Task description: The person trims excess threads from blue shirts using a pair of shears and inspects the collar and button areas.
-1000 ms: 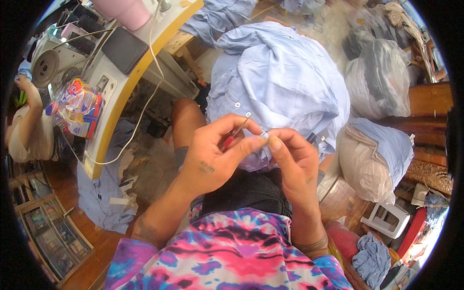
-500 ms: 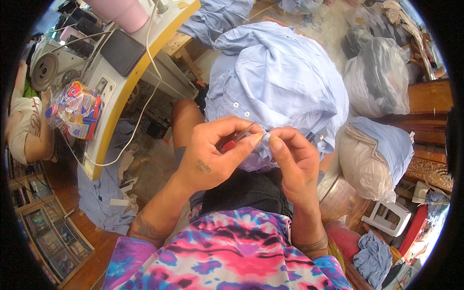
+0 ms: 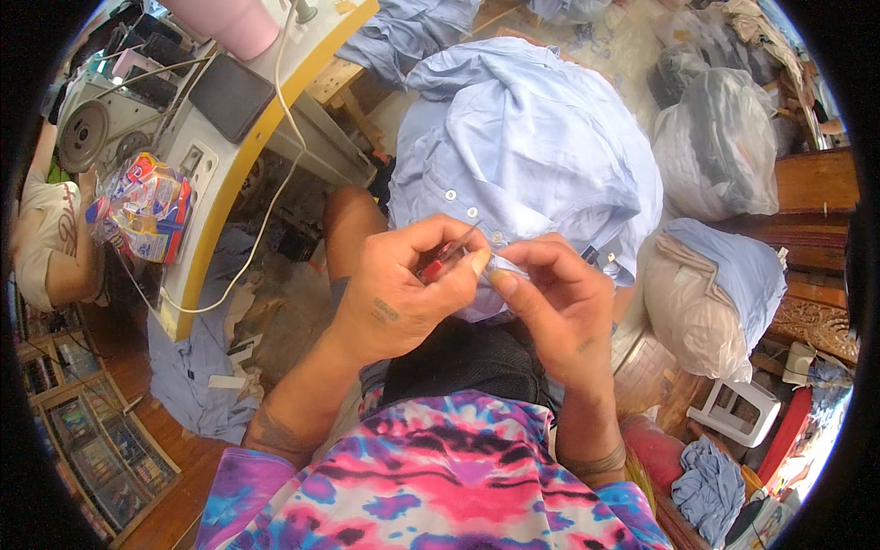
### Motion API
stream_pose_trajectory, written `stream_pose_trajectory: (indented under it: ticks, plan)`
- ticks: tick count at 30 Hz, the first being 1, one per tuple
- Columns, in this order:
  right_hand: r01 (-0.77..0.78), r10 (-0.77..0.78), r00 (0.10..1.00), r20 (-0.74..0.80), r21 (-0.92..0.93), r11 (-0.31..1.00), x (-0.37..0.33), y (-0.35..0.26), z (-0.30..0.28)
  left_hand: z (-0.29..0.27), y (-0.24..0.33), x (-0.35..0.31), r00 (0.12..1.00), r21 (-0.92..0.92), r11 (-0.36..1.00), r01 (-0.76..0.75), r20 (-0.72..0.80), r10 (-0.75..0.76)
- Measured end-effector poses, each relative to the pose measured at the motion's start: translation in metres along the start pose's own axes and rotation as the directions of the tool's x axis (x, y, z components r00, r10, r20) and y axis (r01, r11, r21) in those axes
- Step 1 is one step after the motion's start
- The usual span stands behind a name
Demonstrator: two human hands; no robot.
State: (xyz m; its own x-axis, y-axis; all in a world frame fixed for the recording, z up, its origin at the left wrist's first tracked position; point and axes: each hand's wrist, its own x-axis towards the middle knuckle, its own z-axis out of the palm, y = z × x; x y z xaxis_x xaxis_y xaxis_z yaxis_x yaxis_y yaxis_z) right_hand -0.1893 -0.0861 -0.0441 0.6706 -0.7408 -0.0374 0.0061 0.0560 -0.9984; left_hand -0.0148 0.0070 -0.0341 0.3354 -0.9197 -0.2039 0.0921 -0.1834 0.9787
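Note:
A light-blue buttoned shirt [image 3: 532, 137] lies heaped over my lap, with small white buttons [image 3: 450, 195] along its front strip. In my left hand [image 3: 403, 289] is a small red-handled tool [image 3: 438, 266], its thin metal tip sticking up past the bent fingers; whether it is a snip or a seam ripper I cannot tell. The thumb and forefinger of that hand also meet at the shirt's edge. My right hand [image 3: 559, 302] pinches a fold of the same edge between thumb and forefinger, close beside the left fingertips. A dark label [image 3: 589, 256] shows just beyond the right knuckles.
A yellow-edged sewing table [image 3: 243, 156] at left carries a phone [image 3: 232, 99], a pink tumbler [image 3: 240, 27] and a snack packet [image 3: 147, 211]. A white cord [image 3: 295, 151] hangs off it. Another person [image 3: 50, 238] sits beyond. Bagged garments [image 3: 720, 151] and a white stool [image 3: 738, 412] stand right.
The hands have shifted slightly, with the right wrist turned a little outward. More of the tool's metal tip and another button now show above the left fingers. The pinch on the shirt edge continues.

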Motion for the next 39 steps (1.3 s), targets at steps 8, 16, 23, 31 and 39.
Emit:
stream_pose_trajectory:
  ticks: [8, 16, 23, 31, 39]
  plan:
    - [-0.055, 0.05, 0.998, 0.036, 0.181, 0.982, 0.004, -0.008, -0.004, 0.0, 0.002, 0.004, 0.982, -0.328, 0.926, 0.187, 0.09, -0.167]
    - [-0.086, 0.086, 0.996, 0.01, 0.24, 0.967, 0.001, -0.005, -0.004, -0.002, -0.007, 0.006, 0.962, -0.451, 0.85, 0.271, 0.164, -0.22]
    - [-0.106, 0.113, 0.993, -0.013, 0.266, 0.958, 0.0, -0.008, 0.0, -0.004, -0.01, 0.007, 0.961, -0.464, 0.846, 0.264, 0.202, -0.189]
    - [-0.105, 0.122, 0.992, -0.041, 0.287, 0.952, -0.001, -0.01, 0.002, -0.001, -0.004, -0.001, 0.996, -0.216, 0.975, 0.054, 0.077, -0.038]
    - [-0.042, 0.064, 0.994, -0.09, 0.224, 0.974, -0.004, -0.013, 0.007, 0.007, 0.006, -0.01, 0.922, 0.308, 0.887, -0.344, -0.067, 0.381]
